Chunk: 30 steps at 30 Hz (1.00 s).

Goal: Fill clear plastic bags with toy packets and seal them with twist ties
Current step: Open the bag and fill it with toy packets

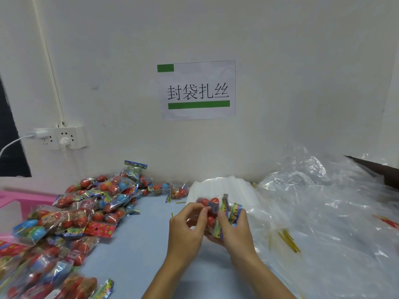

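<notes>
Both hands meet above the blue table (138, 251) in the middle of the view. My right hand (234, 226) grips a bunch of toy packets (212, 210) with red balls and colourful header cards. My left hand (187, 225) pinches the same bunch from the left with thumb and fingertips. A stack of flat clear plastic bags (224, 186) lies just behind the hands. Yellow twist ties (288, 240) lie to the right under clear plastic.
A big heap of toy packets (86, 212) with red and blue balls covers the table's left side. Crumpled clear plastic sheeting (328, 208) fills the right. A pink tray (13, 197) sits at far left. A wall socket (62, 137) and a paper sign (197, 90) are on the wall.
</notes>
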Each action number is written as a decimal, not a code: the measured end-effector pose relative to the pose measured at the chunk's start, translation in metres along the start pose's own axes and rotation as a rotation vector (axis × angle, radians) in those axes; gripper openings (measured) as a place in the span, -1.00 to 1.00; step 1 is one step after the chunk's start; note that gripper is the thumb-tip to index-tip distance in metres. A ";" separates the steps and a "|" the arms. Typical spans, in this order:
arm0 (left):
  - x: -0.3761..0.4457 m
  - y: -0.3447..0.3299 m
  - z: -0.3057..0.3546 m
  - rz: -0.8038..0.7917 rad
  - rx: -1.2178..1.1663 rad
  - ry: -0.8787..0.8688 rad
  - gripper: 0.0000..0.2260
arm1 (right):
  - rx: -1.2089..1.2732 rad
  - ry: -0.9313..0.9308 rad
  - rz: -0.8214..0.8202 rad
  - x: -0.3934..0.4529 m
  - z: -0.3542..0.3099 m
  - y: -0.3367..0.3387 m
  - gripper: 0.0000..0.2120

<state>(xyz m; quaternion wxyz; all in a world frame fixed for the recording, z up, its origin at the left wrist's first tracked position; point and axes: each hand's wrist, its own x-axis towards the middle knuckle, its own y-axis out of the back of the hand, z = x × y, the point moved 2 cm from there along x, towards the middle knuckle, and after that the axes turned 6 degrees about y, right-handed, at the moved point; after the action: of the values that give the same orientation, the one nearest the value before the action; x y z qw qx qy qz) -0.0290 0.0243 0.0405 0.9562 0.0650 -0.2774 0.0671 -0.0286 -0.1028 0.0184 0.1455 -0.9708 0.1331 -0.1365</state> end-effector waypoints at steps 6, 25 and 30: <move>0.007 0.009 -0.006 0.136 -0.020 0.077 -0.87 | -0.093 0.067 0.016 0.000 0.001 0.001 -0.89; 0.008 0.001 -0.018 0.028 -0.137 0.342 -0.81 | -0.119 0.055 -0.225 -0.017 -0.016 -0.012 -0.83; 0.007 0.001 -0.016 0.038 -0.069 0.292 -0.76 | -0.242 0.082 -0.201 -0.016 -0.017 -0.011 -0.91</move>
<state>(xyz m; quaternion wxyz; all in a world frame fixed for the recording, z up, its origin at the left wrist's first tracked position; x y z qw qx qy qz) -0.0152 0.0286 0.0309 0.9866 0.0165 -0.1385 0.0845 -0.0465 -0.0919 0.0337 0.0077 -0.9833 0.0568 -0.1728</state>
